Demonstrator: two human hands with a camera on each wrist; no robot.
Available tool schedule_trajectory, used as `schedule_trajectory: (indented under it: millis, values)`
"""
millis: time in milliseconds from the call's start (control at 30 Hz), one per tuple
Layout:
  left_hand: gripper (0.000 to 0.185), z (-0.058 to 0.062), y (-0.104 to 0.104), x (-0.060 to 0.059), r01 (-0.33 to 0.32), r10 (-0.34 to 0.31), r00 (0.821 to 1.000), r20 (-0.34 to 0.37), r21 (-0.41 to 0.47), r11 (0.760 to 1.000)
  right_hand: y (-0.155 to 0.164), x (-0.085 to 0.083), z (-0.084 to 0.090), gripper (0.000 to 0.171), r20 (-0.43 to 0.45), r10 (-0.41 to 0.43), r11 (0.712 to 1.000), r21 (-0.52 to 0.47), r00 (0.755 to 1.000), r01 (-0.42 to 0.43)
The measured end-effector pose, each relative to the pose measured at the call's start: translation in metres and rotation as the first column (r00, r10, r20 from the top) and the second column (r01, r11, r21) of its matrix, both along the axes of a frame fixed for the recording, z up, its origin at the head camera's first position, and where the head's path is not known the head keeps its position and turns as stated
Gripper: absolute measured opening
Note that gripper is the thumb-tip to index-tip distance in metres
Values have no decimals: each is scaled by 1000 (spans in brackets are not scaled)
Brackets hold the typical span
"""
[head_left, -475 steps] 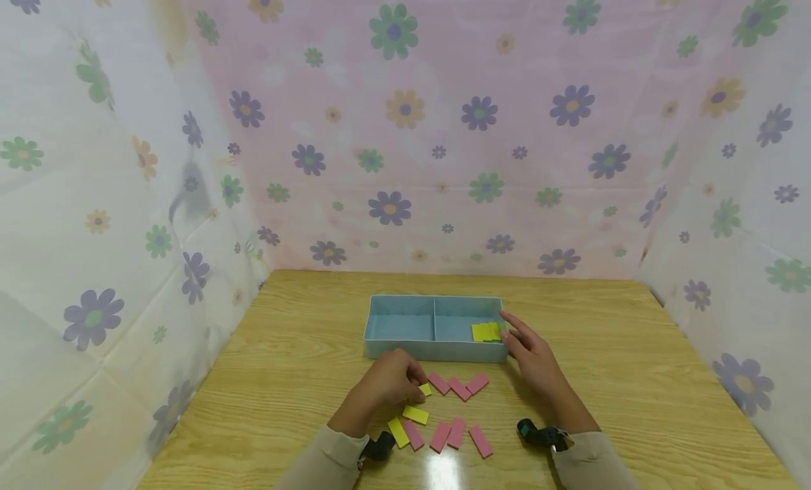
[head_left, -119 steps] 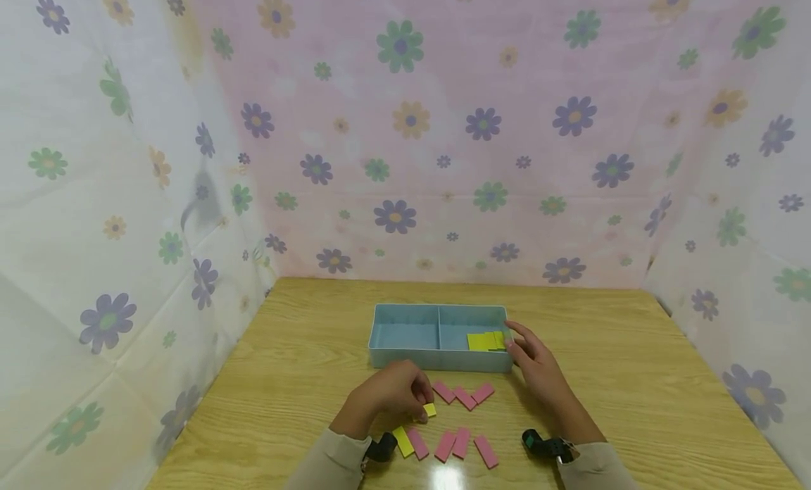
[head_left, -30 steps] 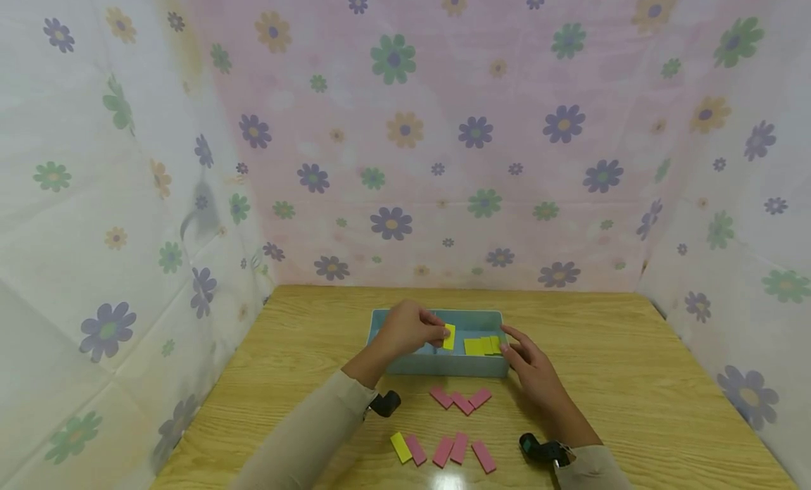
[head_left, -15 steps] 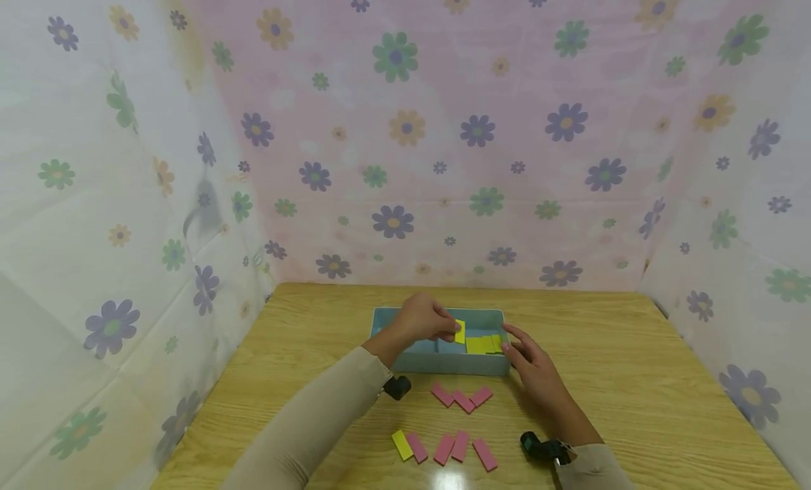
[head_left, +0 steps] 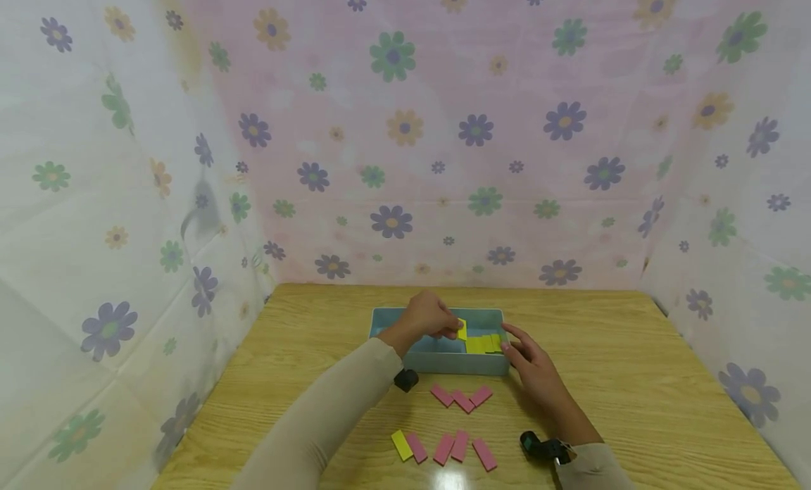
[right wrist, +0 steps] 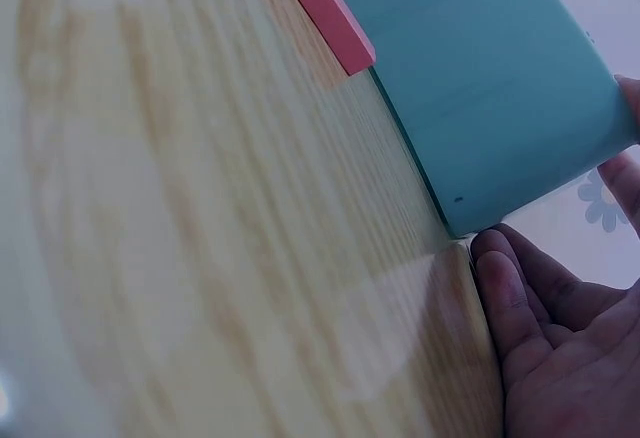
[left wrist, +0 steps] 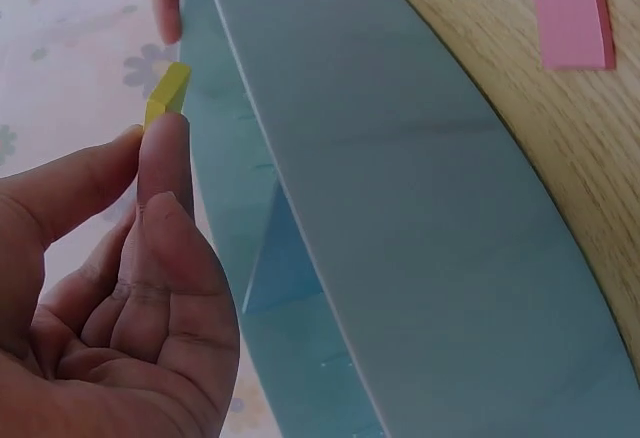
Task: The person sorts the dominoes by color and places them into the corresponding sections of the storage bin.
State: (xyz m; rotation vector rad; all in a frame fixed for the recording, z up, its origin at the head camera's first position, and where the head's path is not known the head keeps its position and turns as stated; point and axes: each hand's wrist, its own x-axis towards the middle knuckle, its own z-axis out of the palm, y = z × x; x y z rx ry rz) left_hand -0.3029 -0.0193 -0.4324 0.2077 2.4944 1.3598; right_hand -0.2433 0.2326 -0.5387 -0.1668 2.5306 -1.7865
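My left hand [head_left: 432, 315] pinches a yellow rectangular tile [head_left: 462, 329] between thumb and fingertips, over the right compartment of a light blue divided box [head_left: 443, 364]. In the left wrist view the tile [left wrist: 168, 93] stands out beyond the fingertips, above the box's rim. Several yellow tiles [head_left: 483, 344] lie overlapping in that compartment's front right corner. My right hand [head_left: 533, 363] grips the box's right end, its thumb at the front corner. In the right wrist view, curled fingers [right wrist: 510, 293] sit against the box's lower corner [right wrist: 465, 213]. The left forearm hides part of the left compartment.
In front of the box, three pink tiles [head_left: 462, 400] lie in a zigzag on the wooden table [head_left: 602, 377]. Nearer me are several more pink tiles [head_left: 460, 445] and one yellow tile [head_left: 402, 445]. Flowered cloth [head_left: 405, 194] hangs behind and at both sides.
A yellow tile that lay on the table is now in my left hand, over the box. Over the last second that hand has moved slightly right, towards the yellow pile. The right hand stays put.
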Motion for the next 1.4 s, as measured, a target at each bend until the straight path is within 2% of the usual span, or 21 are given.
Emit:
schedule_trajectory:
  millis: [167, 533, 700, 833, 1133, 1400]
  values:
    - [17, 0, 1, -2, -15, 15, 1000, -13, -32, 999, 1, -3, -3, 59, 2, 3, 1000, 2, 1000, -3]
    - [15, 1, 6, -6, -38, 38, 999, 5, -94, 995, 0, 0, 1, 58, 9, 1, 1000, -4, 1000, -1]
    - [18, -3, 10, -12, -48, 47, 999, -12, -149, 988, 1, -2, -2, 59, -3, 10, 1000, 1, 1000, -10]
    - [21, -1, 15, -12, -34, 30, 999, -26, -209, 977, 2, -4, -6, 58, -9, 13, 1000, -7, 1000, -13]
    - [19, 5, 21, -5, -15, -14, 997, -82, -338, 941, 2, -1, -3, 59, -25, 19, 999, -29, 999, -20]
    - [18, -1, 23, -13, 16, -32, 999, -37, -369, 929, 2, -2, -4, 59, -28, 15, 1000, -18, 1000, -15]
